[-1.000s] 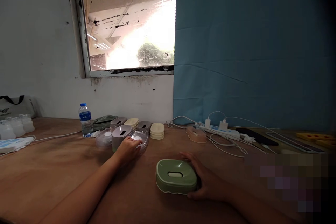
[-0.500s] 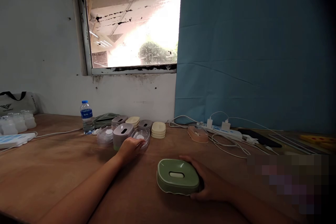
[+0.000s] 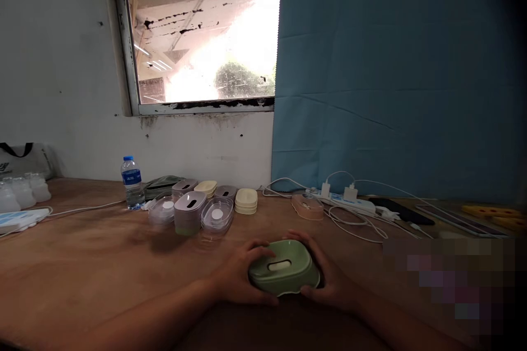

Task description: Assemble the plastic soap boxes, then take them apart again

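Note:
A green oval box [image 3: 284,281] with a slotted, dished lid is at the front middle of the table, its lid tilted a little to one side. Its slot shows something pale inside. My left hand [image 3: 247,274] wraps the box's left side, fingers over the lid edge and thumb along the front. Around the right side curls my right hand [image 3: 325,274], thumb at the lower front corner. Beyond them stand a mauve box [image 3: 190,216] with a slotted lid and a clear plastic lid or tray [image 3: 217,216] with a white round spot.
On the wooden table [image 3: 102,252], a cream stack [image 3: 246,201], another clear tray [image 3: 164,209] and a water bottle [image 3: 132,184] stand toward the wall. A peach box [image 3: 307,207], a power strip [image 3: 341,201] with loose cables and a dark phone-like slab [image 3: 401,211] lie at right.
My left hand has left the clear tray beside the mauve box and come forward right to the green box. The green box has tilted slightly between both hands.

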{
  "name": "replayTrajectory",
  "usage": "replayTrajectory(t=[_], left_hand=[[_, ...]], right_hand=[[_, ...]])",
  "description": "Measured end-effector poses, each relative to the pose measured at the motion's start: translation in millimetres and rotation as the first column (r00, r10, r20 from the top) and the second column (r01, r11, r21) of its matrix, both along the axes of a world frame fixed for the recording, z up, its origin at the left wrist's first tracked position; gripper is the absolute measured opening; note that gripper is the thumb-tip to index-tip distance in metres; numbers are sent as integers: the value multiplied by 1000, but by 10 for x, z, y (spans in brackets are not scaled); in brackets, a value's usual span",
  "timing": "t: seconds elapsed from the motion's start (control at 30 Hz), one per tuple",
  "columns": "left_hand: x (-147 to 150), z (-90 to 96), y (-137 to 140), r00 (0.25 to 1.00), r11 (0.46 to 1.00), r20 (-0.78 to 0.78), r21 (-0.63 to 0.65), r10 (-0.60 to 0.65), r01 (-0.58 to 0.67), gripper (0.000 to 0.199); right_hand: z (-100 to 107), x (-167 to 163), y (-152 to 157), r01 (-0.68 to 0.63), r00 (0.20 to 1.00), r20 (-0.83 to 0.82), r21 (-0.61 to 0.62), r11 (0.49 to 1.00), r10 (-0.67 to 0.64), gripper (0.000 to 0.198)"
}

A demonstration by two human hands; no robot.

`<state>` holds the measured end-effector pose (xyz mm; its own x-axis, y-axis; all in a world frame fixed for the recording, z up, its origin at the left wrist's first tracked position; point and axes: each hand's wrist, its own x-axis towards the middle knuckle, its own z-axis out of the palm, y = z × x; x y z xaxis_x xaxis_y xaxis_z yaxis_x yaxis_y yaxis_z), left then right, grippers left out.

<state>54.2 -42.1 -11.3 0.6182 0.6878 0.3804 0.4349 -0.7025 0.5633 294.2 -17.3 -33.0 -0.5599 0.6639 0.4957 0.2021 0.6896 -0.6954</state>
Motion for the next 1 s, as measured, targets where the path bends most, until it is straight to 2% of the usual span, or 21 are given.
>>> replayTrajectory(t=[0.1, 0.27, 0.33, 0.4, 0.5, 0.6, 0.73, 0.8, 0.9, 1.0], left_hand=[[27, -43, 39, 992, 998, 121, -66, 17, -9, 65], [10, -53, 105, 969, 976, 241, -216, 51, 3, 45], [-6, -68, 139, 942, 937, 316, -350, 115, 3, 37], [-28, -93, 183, 903, 873, 383, -487, 196, 18, 38], [-53, -135, 252, 825, 819, 482, -572, 296, 41, 43], [-55, -172, 301, 760, 823, 556, -566, 337, 49, 44], [-65, -182, 311, 731, 866, 592, -499, 338, 4, 41], [-79, -147, 277, 751, 910, 589, -414, 297, -35, 37], [-92, -54, 186, 823, 967, 521, -224, 225, -123, 31], [-87, 22, 102, 886, 974, 406, -69, 223, -214, 27]], right_hand=[[-13, -6, 40, -29, 994, -106, -48, 998, 23, 84], [-44, 11, 105, -62, 992, -113, -101, 993, 51, 89], [-48, 16, 105, -110, 988, -125, -131, 985, 94, 93], [-39, 18, 91, -156, 983, -122, -166, 974, 137, 98], [-7, 25, 72, -165, 986, -70, -187, 968, 154, 100], [15, 54, 89, -113, 993, -2, -166, 980, 114, 87], [19, 94, 141, 71, 987, 150, -67, 995, -60, 76], [32, 86, 150, 145, 954, 262, 27, 989, -147, 64], [71, 47, 133, 210, 894, 377, 122, 970, -241, 43], [111, 27, 105, 232, 857, 428, 175, 957, -287, 44]])
